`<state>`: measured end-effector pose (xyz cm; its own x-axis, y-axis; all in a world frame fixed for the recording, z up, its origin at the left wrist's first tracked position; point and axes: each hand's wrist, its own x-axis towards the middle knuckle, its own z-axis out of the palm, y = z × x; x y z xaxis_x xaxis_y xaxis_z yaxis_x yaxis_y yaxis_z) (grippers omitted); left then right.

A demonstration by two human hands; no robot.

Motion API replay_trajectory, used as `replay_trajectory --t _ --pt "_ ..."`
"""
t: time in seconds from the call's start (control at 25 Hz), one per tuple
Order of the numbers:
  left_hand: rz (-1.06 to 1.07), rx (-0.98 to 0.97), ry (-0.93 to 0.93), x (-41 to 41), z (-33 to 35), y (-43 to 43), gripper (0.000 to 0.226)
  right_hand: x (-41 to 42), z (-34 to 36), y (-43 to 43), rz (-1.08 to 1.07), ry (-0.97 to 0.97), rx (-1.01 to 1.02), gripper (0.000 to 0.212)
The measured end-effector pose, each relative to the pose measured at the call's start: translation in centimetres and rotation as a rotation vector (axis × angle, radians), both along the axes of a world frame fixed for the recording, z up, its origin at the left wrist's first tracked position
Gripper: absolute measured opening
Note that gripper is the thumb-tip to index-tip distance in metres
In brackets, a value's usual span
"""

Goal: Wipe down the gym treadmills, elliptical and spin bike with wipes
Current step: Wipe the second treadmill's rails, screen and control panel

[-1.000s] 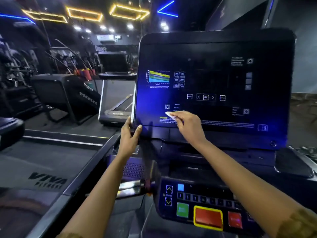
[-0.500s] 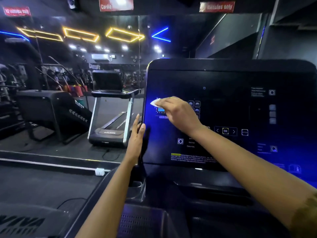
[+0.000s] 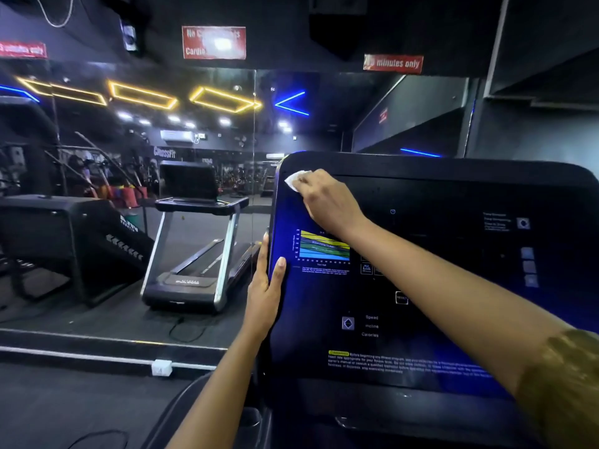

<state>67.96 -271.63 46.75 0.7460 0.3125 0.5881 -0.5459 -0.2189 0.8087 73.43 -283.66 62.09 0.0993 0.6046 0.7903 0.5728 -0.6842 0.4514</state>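
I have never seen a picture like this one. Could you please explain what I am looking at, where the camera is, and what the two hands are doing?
The camera is worn on a person's head and looks forward and down, so you see that person's own two arms reaching out. The place is a dark gym with coloured lights. The big black panel in front is the console of a treadmill; it carries a small coloured chart and words such as Speed and Incline. The right hand presses a white wipe against the console's top left corner. The left hand grips the console's left edge, probably to steady it. Behind, on the left, stands another treadmill, seemingly beyond a glass panel or in a mirror; I cannot tell which.
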Motion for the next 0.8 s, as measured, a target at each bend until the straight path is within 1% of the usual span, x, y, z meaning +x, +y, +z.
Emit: replay_trajectory --t 0.08,0.24,0.32,0.4,0.48,0.56,0.64,0.72,0.8 --pt "0.006 0.014 -0.012 -0.2 0.1 -0.2 0.080 -0.9 -2.4 0.0 0.050 -0.089 -0.056 0.041" --pt "0.011 0.000 0.006 0.1 -0.3 0.0 0.071 -3.0 -8.7 -0.8 0.122 -0.095 -0.195 0.033" --pt "0.013 0.010 -0.008 0.1 -0.4 -0.1 0.073 -4.2 -9.8 -1.7 0.159 -0.117 -0.289 0.031" --pt "0.023 0.043 -0.023 -0.3 -0.3 -0.2 0.076 -4.5 -7.9 -2.2 0.204 -0.100 -0.331 0.031" --pt "0.028 0.070 -0.024 -0.6 -0.1 -0.3 0.076 -3.2 -3.8 -2.1 0.203 -0.056 -0.210 0.031" --pt "0.026 0.072 -0.030 -0.6 -0.1 -0.2 0.078 -1.0 0.4 -1.7 0.134 -0.043 -0.074 0.032" --pt "0.021 0.073 -0.029 -0.6 -0.2 -0.2 0.080 0.8 3.2 -1.3 0.035 0.013 -0.082 0.034" --pt "0.018 0.072 -0.035 -0.7 -0.2 -0.2 0.080 1.6 3.9 -1.6 -0.005 0.043 -0.129 0.040" --pt "0.017 0.082 -0.040 -0.7 -0.2 -0.1 0.080 1.5 2.9 -2.4 0.001 0.002 -0.125 0.043"
